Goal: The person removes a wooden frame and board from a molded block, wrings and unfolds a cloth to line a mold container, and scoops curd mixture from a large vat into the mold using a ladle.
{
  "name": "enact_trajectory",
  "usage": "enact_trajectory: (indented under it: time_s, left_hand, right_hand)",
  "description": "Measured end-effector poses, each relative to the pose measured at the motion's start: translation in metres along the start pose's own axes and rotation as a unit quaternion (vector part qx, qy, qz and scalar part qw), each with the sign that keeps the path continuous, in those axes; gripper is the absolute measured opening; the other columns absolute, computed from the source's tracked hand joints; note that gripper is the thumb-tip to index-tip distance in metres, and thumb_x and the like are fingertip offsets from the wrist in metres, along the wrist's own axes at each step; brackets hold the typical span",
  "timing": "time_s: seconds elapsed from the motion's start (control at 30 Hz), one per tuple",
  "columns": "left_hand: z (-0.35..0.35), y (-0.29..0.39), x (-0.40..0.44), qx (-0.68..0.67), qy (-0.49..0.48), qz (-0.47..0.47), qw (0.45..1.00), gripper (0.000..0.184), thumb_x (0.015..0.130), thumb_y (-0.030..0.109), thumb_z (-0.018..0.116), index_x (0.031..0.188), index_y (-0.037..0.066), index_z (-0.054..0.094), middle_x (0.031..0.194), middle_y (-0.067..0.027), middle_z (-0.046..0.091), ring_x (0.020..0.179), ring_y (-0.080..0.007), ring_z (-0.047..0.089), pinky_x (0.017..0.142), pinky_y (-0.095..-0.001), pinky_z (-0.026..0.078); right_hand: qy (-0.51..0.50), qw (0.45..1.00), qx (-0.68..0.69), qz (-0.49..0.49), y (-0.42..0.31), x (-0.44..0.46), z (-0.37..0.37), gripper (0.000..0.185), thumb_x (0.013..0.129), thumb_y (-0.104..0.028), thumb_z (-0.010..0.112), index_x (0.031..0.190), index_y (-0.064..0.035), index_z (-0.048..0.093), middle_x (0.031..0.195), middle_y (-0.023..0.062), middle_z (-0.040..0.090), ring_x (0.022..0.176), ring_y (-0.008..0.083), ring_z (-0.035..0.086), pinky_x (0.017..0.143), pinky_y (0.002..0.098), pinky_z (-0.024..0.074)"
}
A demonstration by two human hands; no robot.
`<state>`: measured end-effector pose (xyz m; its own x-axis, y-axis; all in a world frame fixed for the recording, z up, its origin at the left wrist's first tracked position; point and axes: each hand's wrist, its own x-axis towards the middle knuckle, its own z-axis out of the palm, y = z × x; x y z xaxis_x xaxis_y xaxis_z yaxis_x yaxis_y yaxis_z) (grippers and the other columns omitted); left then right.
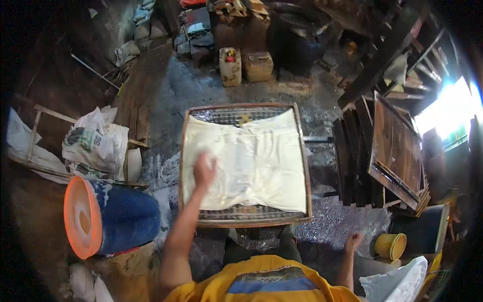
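In front of me a wooden-framed tray (308, 191) bears a cream-white cloth (276, 166). The cloth is wet-looking and wrinkled, with a greyish strip down its middle. Dark mesh shows along the tray's top and bottom edges. Over the left half of the cloth is my left hand (204, 170), smeared by motion. A pale blur lies just past its fingers; I cannot make out whether it is cloth or something held. My right hand (354, 241) hangs low at the right, away from the tray, fingers curled in.
A blue barrel (128, 219) with an orange rim lies tipped at left, near white sacks (95, 141). Wooden frames (395, 151) lean at right, above a yellow bucket (390, 245). Two jerrycans (230, 68) stand beyond the tray on the wet floor (196, 85).
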<state>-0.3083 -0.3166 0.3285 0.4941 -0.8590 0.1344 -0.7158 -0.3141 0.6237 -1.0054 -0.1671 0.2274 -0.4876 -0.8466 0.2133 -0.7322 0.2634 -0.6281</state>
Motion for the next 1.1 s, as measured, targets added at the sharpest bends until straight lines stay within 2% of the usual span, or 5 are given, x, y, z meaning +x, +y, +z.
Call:
enact_trajectory:
  time_s: [0.07,0.33,0.6,0.73,1.1]
  left_hand:
    - [0.008,0.013,0.051,0.177,0.097,0.061,0.977,0.063,0.086,0.037,0.057,0.142,0.016,0.035,0.147,-0.0198,0.025,0.135,-0.0396,0.02,0.108,-0.0484,0.021]
    - [0.141,0.057,0.04,0.231,-0.076,-0.123,0.962,0.053,0.091,0.046,0.04,0.14,0.026,0.038,0.152,-0.0162,0.014,0.137,-0.0441,0.014,0.107,-0.0579,0.018]
    - [0.214,0.392,-0.026,-0.112,-0.095,0.136,0.98,0.036,0.087,0.027,0.06,0.111,0.001,0.061,0.119,-0.0178,0.058,0.111,-0.0331,0.054,0.094,-0.0385,0.042]
    - [0.266,0.524,-0.067,-0.289,-0.429,-0.183,0.836,0.042,0.086,0.03,0.064,0.117,0.003,0.056,0.111,-0.0127,0.061,0.101,-0.0195,0.058,0.085,-0.0334,0.046]
    - [0.268,0.456,-0.104,-0.388,-0.418,-0.068,0.819,0.023,0.077,0.005,0.055,0.099,-0.001,0.059,0.085,-0.0002,0.058,0.076,-0.0096,0.05,0.067,-0.0281,0.042]
  right_hand:
    - [-0.024,0.993,-0.071,0.088,0.078,-0.021,-0.025,0.005,0.073,0.001,0.05,0.07,-0.0026,0.047,0.065,0.0074,0.044,0.063,0.0202,0.044,0.062,0.0356,0.0407]
    - [0.068,0.99,-0.002,0.124,0.224,0.084,-0.109,0.008,0.078,-0.002,0.053,0.085,-0.0004,0.055,0.078,0.0074,0.052,0.075,0.0207,0.052,0.073,0.0334,0.0448]
    - [0.157,0.986,-0.045,-0.043,0.153,0.362,-0.21,0.035,0.097,-0.021,0.046,0.119,0.004,0.056,0.116,0.0157,0.061,0.1,0.0218,0.059,0.092,0.0287,0.0435]
    - [0.022,0.992,-0.114,0.044,0.117,0.412,-0.202,0.055,0.095,-0.045,0.043,0.091,0.0067,0.061,0.074,0.0228,0.057,0.071,0.0231,0.052,0.07,0.0384,0.0431]
    - [-0.093,0.978,0.157,0.101,0.118,0.324,-0.202,0.038,0.094,-0.036,0.042,0.094,-0.0013,0.057,0.08,0.0036,0.052,0.072,0.0147,0.046,0.063,0.0341,0.0384]
